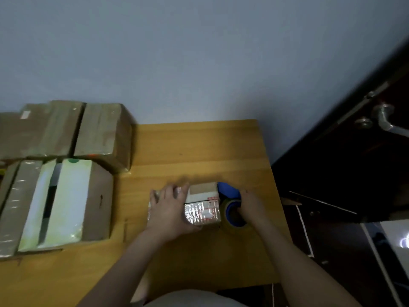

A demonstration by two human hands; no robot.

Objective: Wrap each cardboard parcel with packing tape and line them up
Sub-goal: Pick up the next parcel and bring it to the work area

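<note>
blue plastic fills the curl of the right hand [252,206]. its fingers wrap round the hub of a blue plastic tape dispenser with a ring of clear, shiny packing tape [229,190] and grip it. the roll is pressed against the right end of the parcel.

the left hand [169,209] lies with its fingers [174,191] spread and nearly straight, pressing down on the left part of a small, blocky brown cardboard parcel [202,203]. the thumb lies along the parcel's near lower edge. the parcel sits between the two hands, towards the right side of the table. its near face is crinkled and glossy with tape over a red-and-white label. its top shows matte cardboard and a pale strip.

it rests on a smooth yellow-brown wooden table [199,147] with straight grain. well apart, on the left of the table, stand bigger rectangular boxes. at the back are two brown cardboard boxes banded with shiny tape [101,131]. in front of them is a brown box with pale green-white top flaps [68,202] parted by a dark slit.

beyond the table rises a plain grey-blue wall [199,52]. to the right is a dark door with a metal lever handle [386,119].
</note>
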